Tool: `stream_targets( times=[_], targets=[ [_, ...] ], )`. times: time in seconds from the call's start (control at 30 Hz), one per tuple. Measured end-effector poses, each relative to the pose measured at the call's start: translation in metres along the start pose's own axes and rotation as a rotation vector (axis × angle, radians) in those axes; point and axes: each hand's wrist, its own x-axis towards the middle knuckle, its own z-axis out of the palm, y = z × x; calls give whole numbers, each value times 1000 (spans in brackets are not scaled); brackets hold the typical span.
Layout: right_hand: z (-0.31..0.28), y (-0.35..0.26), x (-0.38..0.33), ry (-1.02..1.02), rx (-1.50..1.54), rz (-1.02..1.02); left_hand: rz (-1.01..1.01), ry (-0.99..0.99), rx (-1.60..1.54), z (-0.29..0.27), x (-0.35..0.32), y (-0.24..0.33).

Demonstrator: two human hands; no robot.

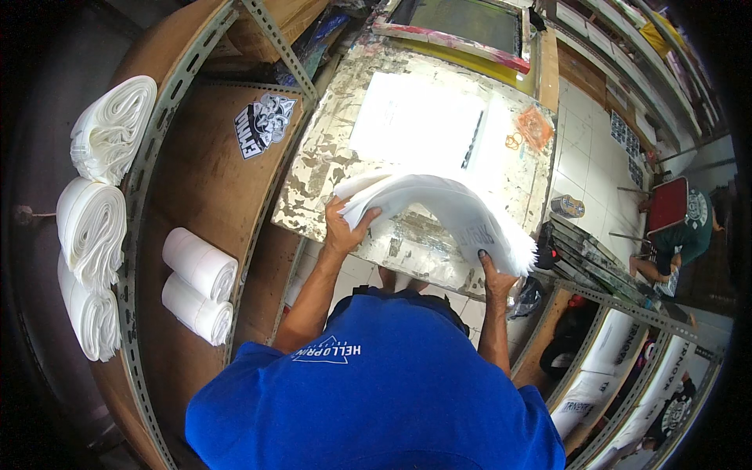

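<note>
One arched stack of white sheets (pixel 462 205), held between two hands at the near edge of the bench (pixel 317 180).
Step, as judged: flexing or squaring the stack; next move seems to call for even support at both ends. Left hand (pixel 346 229): clamped on the left end. Right hand (pixel 496 276): clamped on the right end, thumb on top. Count: at least one white pile (pixel 415 117) at mid-bench; one orange packet (pixel 535 127) by the right edge; one framed screen (pixel 462 22) at the far edge; five white rolls (pixel 90 219) on the left rack (pixel 153 149). Individual sheets: cannot be counted.
</note>
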Motion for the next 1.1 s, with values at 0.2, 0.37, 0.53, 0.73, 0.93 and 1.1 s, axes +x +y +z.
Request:
stream_targets(
  times=[0.2,0.37,0.53,0.73,0.93,1.1],
  targets=[
    [11,-15,6,116,159,40,-107,94,-127,8,13,-6],
    [12,-11,9,120,141,6,29,360,-336,22,5,-9],
    [10,-9,7,124,116,-12,-155,192,-372,21,1,-12],
    [12,-15,9,177,67,33,-313,178,-342,23,4,-15],
    [9,-15,0,143,141,33,-360,100,-297,18,-4,-20],
    [10,-11,3,65,91,34,-349,102,-169,21,-6,-39]
  ],
)
